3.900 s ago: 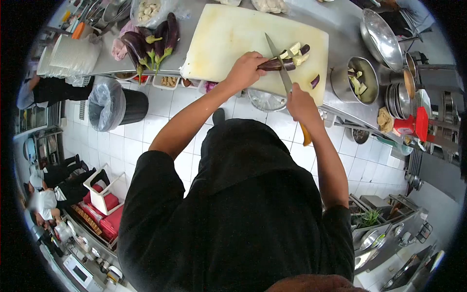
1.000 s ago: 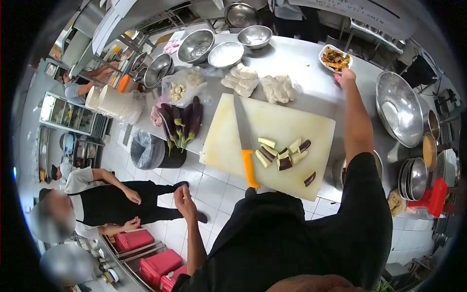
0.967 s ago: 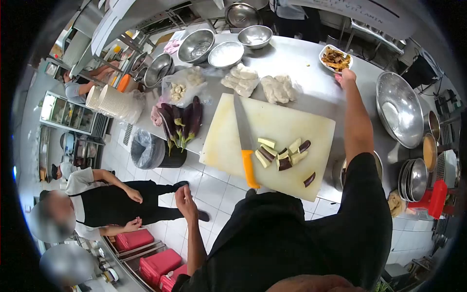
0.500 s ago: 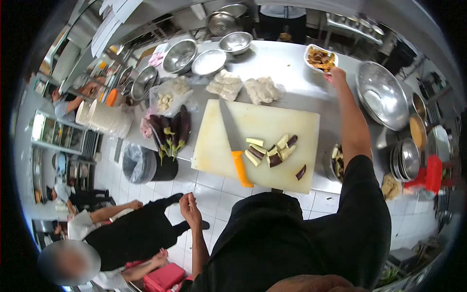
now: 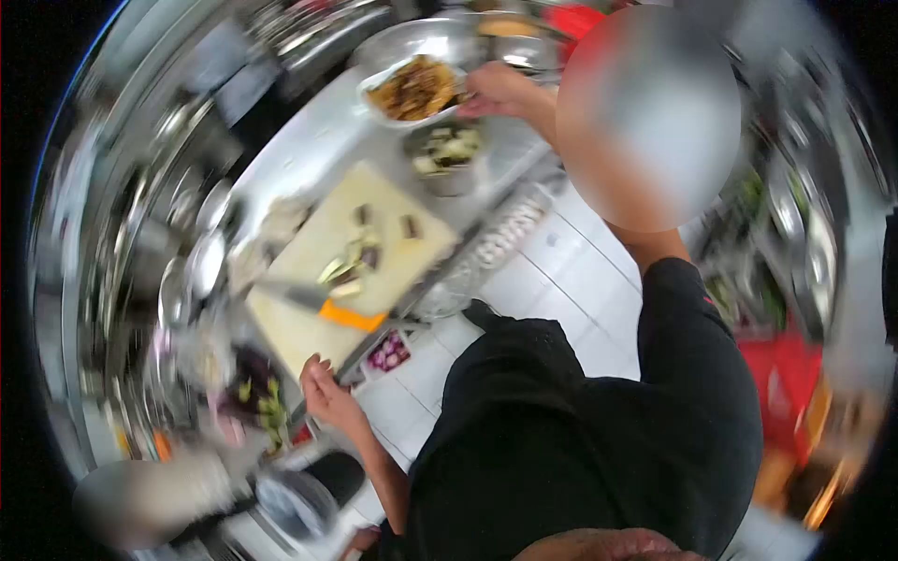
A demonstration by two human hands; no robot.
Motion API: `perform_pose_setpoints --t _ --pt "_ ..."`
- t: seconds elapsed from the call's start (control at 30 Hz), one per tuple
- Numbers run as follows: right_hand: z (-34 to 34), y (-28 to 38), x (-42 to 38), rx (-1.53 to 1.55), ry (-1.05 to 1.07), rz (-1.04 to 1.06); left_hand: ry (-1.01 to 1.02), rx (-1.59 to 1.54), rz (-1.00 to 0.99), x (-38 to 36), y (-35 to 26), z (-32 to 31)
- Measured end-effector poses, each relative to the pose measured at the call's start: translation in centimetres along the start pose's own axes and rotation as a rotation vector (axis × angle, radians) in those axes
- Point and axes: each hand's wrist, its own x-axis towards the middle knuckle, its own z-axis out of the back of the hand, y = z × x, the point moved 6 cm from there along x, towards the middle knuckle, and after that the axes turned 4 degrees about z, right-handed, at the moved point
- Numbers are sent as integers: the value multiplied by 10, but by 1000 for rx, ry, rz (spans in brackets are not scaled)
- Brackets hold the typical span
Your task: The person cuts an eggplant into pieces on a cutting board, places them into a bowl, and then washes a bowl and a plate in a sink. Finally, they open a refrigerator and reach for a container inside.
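Observation:
My right hand (image 5: 500, 91) grips the edge of a white bowl (image 5: 377, 111) filled with brown, fried-looking food (image 5: 414, 89). Just below that bowl, a metal container (image 5: 441, 181) holds cut eggplant pieces. My left hand (image 5: 327, 397) hangs by the near corner of the cutting board (image 5: 290, 327), its fingers loosely curled and a little apart, with nothing visible in them. On the board lie more eggplant pieces (image 5: 346, 271) and a knife with an orange handle (image 5: 353, 316). Motion blur softens much of the view.
Whole eggplants (image 5: 248, 383) lie left of the board. A container of purple-and-white pieces (image 5: 387, 352) sits below the table edge. A lined bin (image 5: 297, 505) stands on the floor at lower left. Metal bowls (image 5: 208, 265) line the far side. Red objects (image 5: 781, 393) are at right.
My view has swung round to the right. My right hand has carried the bowl of fried food from the far table edge to beside the metal container. My left hand remains empty.

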Motion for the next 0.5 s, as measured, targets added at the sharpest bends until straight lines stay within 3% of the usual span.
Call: perform_pose_setpoints --t 0.03,0.07,0.13,0.17,0.23,0.4,0.5 --pt "33 -5 -27 -180 46 89 48 -25 -128 5 -2 -11" --pt "67 -10 -56 -358 76 183 127 -28 -130 2 -12 -23" --pt "106 -6 -169 -305 -181 81 264 -80 -132 -10 -33 -48" --pt "133 -14 -220 -133 -347 -3 316 -139 -130 -19 -42 -61" --pt "182 -26 -324 -209 -504 -33 477 -177 -165 -50 -69 -88" --pt "247 -55 -628 -95 -1051 64 871 -175 -254 -116 -86 -159" --pt "240 -77 -814 -27 -1412 104 1049 -219 -297 -158 -86 -200"
